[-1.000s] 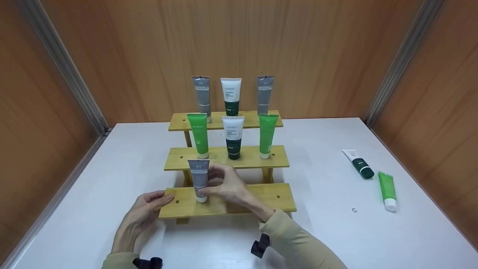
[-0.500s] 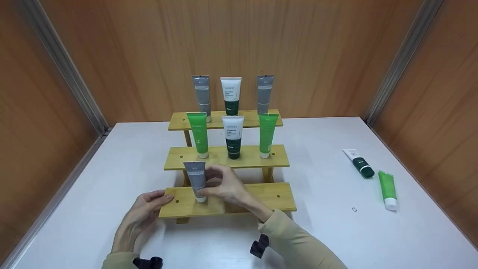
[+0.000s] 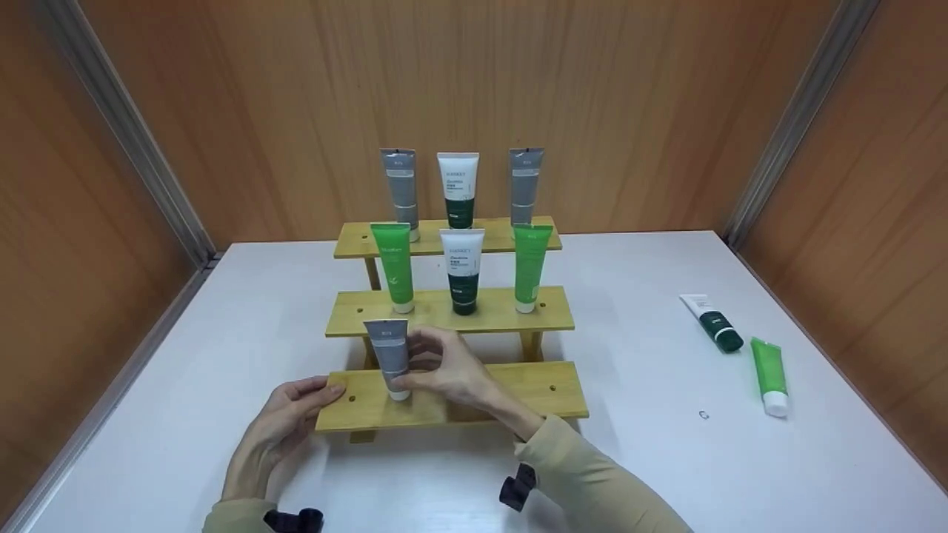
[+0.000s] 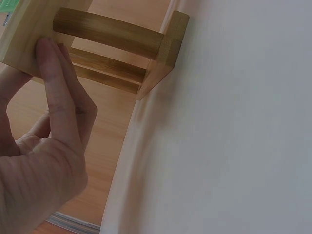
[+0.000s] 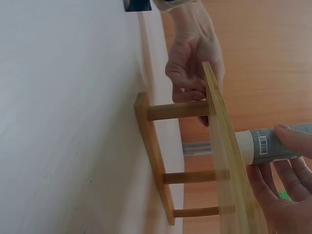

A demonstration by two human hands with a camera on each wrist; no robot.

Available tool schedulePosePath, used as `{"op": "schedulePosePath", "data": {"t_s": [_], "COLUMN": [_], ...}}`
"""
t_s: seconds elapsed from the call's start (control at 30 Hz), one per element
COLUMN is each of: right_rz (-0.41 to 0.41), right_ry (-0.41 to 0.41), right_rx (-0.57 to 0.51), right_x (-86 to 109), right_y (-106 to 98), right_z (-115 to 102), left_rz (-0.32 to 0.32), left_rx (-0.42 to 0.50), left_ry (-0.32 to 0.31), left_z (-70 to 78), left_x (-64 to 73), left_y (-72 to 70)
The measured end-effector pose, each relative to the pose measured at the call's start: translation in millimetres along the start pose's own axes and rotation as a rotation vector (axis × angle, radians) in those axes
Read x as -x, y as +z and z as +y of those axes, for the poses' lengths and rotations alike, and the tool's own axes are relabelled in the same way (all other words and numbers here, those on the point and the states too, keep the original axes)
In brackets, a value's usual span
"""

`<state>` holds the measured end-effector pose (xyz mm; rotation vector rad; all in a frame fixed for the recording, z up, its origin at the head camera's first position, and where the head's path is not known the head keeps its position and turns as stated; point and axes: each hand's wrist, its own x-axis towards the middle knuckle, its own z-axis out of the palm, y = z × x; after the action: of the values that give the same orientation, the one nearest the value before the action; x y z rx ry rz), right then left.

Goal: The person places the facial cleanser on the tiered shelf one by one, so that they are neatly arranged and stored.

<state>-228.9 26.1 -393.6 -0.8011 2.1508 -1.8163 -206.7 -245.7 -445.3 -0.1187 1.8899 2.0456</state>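
A grey squeeze tube [image 3: 389, 354] stands cap-down on the lowest step of the wooden display stand [image 3: 489, 392], near its left end and leaning slightly left. My right hand [image 3: 455, 370] grips this tube from the right, thumb in front. In the right wrist view, the tube's white cap [image 5: 244, 146] meets the board. My left hand [image 3: 285, 414] pinches the left end of the same step, thumb on top. Fingers [image 4: 58, 97] press the board's underside in the left wrist view.
Green tubes [image 3: 395, 266] flank a white-and-dark-green tube [image 3: 463, 270] on the middle step. Grey tubes [image 3: 524, 189] flank another white-and-green tube [image 3: 459, 189] on top. A white-and-green tube [image 3: 712, 324] and a green tube [image 3: 770, 377] lie on the table at right, near a small ring [image 3: 703, 415].
The grey tube's top has tipped a little to the left in my right hand, its cap staying in about the same spot. My left hand has not moved.
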Motion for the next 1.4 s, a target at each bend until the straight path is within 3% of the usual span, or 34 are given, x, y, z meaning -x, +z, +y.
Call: {"op": "schedulePosePath", "data": {"t_s": [0.37,0.63,0.73,0.83,0.97,1.2,1.27,1.4], "right_rz": [-0.021,0.058,0.102,0.168,0.317,0.647,0.697,0.711], "right_ry": [-0.103,-0.077,-0.117,-0.217,-0.31,-0.195,-0.165,-0.124], "right_rx": [0.044,0.048,0.088,0.18,0.308,0.458,0.518,0.637], "right_x": [23.1,49.0,58.7,68.0,79.5,105.2,114.1,131.4], "right_y": [-30,-69,-89,-113,-151,-222,-240,-272], "right_z": [-3,-8,-7,1,18,50,61,79], "left_rz": [0.0,0.039,0.029,0.008,0.003,0.0,-0.01,-0.005], "left_rx": [-0.024,-0.006,0.002,0.009,0.015,-0.009,-0.015,-0.001], "left_ry": [0.013,-0.008,-0.008,-0.002,0.0,0.024,0.032,0.018], "left_z": [-0.1,0.4,0.3,0.0,0.0,-1.5,-1.7,-1.3], "left_x": [-0.4,-0.1,0.2,0.1,-0.1,-0.3,-0.4,-0.7], "left_y": [0.4,0.1,-0.1,-0.7,-1.4,-1.0,-0.8,-0.7]}}
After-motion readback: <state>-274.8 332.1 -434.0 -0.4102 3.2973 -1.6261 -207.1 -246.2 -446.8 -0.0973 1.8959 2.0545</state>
